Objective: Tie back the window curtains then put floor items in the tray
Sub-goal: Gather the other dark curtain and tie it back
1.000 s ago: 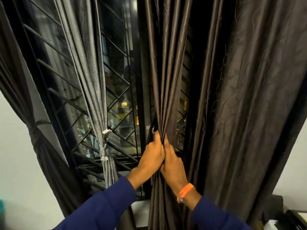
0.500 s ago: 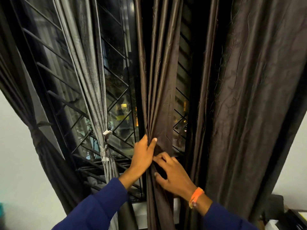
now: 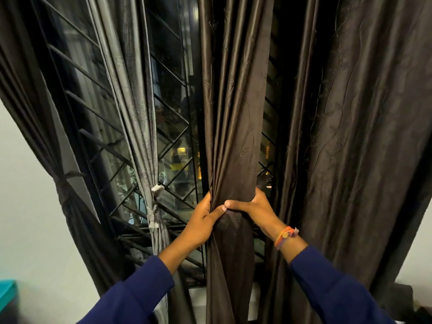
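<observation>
Both hands circle the middle curtain (image 3: 230, 141) at the window: left hand (image 3: 203, 222) and right hand (image 3: 258, 210) clasp its gathered folds, thumbs nearly touching. Their fingers are hidden behind the cloth. No tray can be made out; the floor is out of view.

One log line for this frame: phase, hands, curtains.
phase: gathering | left hand + right hand: grip brown curtain panel | grey curtain: tied
</observation>
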